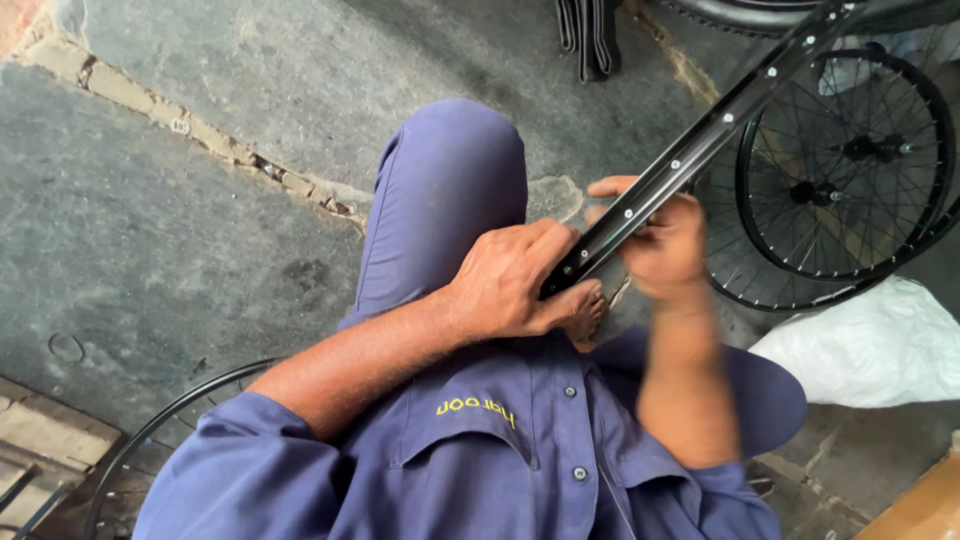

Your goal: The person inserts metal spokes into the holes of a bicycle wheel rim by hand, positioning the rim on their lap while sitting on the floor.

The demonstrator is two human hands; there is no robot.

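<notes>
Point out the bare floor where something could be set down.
Bare floor lies left of the raised knee, below the cracked seam. It is crowded right: both hands, left hand and right hand, grip the black rim above spoked wheels and a white sack.

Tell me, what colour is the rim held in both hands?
The rim is black with small silver eyelets, seen in the head view.
</notes>
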